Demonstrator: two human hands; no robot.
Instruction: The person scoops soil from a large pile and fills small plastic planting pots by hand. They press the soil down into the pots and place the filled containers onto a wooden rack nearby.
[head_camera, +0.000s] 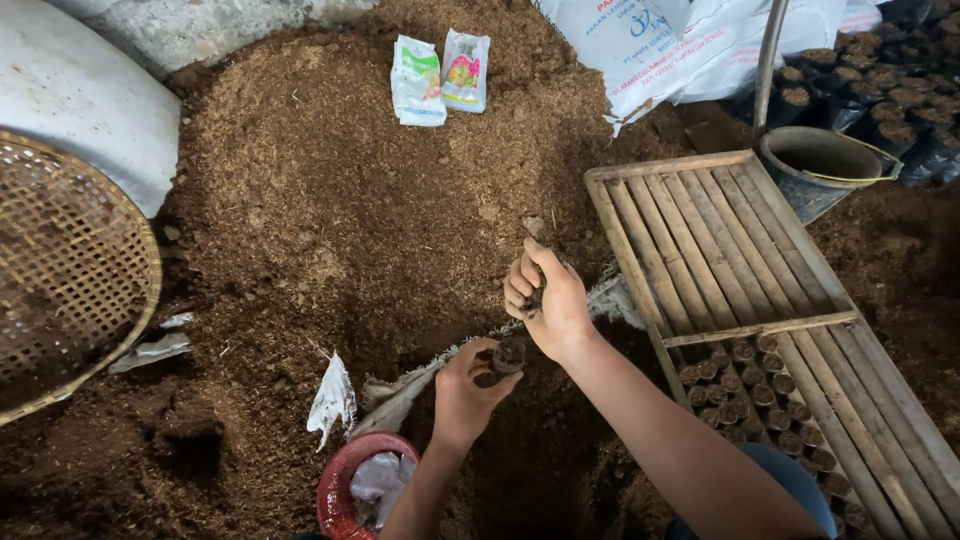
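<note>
My left hand (468, 388) grips a small dark seedling pot (507, 355) filled with soil, held just above the brown heap of planting mix (330, 190). My right hand (545, 298) hovers right above the pot, fingers curled shut around a pinch of dark soil. Both hands are at the near edge of the heap, left of the wooden slatted tray (720, 250). Several filled small pots (760, 395) stand in rows in the tray's near part.
A woven bamboo sieve (60, 280) lies at the left. Two small packets (440, 75) rest on the heap's far side beside a white sack (680, 45). A bucket (825, 165) stands far right, a red bowl (365, 490) with plastic near me.
</note>
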